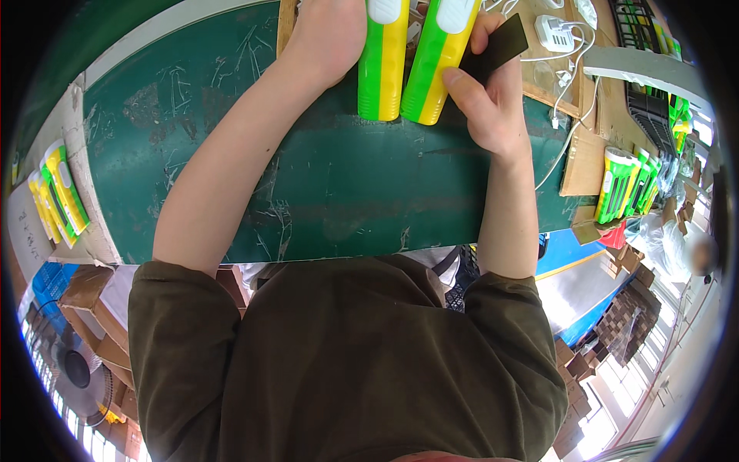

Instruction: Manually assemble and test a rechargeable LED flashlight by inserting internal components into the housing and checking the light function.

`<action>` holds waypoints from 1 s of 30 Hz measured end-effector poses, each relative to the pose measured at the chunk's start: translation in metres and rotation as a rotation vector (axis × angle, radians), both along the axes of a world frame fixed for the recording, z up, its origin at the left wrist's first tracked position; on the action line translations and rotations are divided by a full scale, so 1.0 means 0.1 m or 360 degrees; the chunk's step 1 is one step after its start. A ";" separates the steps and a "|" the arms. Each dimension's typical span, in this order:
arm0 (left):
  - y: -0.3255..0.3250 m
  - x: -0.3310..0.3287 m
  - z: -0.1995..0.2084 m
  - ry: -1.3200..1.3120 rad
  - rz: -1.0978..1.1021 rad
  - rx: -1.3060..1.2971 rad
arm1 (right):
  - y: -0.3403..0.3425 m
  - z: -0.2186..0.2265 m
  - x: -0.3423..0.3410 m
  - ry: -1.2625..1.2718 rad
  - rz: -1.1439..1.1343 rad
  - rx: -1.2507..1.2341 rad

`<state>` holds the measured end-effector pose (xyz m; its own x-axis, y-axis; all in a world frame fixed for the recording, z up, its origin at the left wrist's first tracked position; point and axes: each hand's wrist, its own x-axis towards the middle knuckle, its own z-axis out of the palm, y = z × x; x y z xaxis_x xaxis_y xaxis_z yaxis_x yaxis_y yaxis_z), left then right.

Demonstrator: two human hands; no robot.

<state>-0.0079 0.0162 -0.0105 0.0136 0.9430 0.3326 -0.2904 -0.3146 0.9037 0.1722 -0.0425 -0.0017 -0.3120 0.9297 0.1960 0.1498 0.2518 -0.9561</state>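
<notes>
Two green-and-yellow flashlights with white oval pads stand side by side at the top of the view, the left flashlight (382, 69) almost upright and the right flashlight (433, 73) leaning to the right. Their upper ends are cut off by the picture's edge. My left hand (329, 35) is closed against the left flashlight's side, its fingertips hidden. In my right hand (496, 104) is a thin dark rectangular plate (500, 48), gripped by curled fingers. The right thumb reaches to the edge of the right flashlight.
Green worktop (346, 192) spreads under my arms. A white multi-port charger (554, 35) with cables lies in a wooden tray at the upper right. More flashlights stand at right (625, 185) and left (63, 192). A cardboard box (96, 308) sits below left.
</notes>
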 end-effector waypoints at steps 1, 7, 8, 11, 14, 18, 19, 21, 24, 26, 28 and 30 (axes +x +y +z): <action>0.00 0.00 0.00 0.0000 -0.0002 0.0000 | -0.01 0.05 -0.03 0.0082 -0.0025 -0.0079; 0.00 0.00 -0.01 0.0007 -0.0023 -0.0001 | -0.01 0.05 -0.03 0.0082 -0.0032 -0.0080; 0.00 -0.01 -0.01 0.0040 -0.0011 0.0014 | -0.01 0.05 -0.03 0.0083 -0.0031 -0.0081; 0.00 -0.01 0.00 0.0071 0.0005 0.0018 | -0.01 0.06 -0.03 0.0066 -0.0030 -0.0080; -0.02 -0.01 0.02 0.0036 -0.0020 -0.0033 | -0.01 0.05 -0.03 0.0043 -0.0045 -0.0111; 0.00 -0.02 0.00 0.0063 -0.0019 -0.0009 | -0.01 0.04 -0.04 0.0127 -0.0022 -0.0115; -0.03 -0.02 0.03 0.0063 -0.0021 -0.0011 | -0.01 0.03 -0.04 0.0127 -0.0031 -0.0099; -0.10 -0.03 0.11 0.0025 -0.0122 -0.0017 | 0.00 0.03 -0.03 0.0105 -0.0028 -0.0080; -0.12 0.08 0.17 -0.0174 -0.0112 -0.0070 | 0.00 0.03 -0.02 0.0062 -0.0024 -0.0060; -0.09 0.04 0.19 -0.0209 -0.0213 -0.0121 | 0.00 0.03 -0.02 0.0042 -0.0034 -0.0064; -0.09 0.04 0.19 -0.0245 -0.0312 -0.0173 | 0.00 0.04 -0.03 0.0107 -0.0016 -0.0072; -0.11 0.08 0.18 -0.0224 -0.0194 -0.0075 | -0.01 0.05 -0.05 0.0135 -0.0017 -0.0110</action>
<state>0.0006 0.0053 0.0076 0.0849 0.9518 0.2947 -0.4483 -0.2277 0.8644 0.1671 -0.0430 0.0034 -0.2867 0.9451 0.1566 0.0697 0.1836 -0.9805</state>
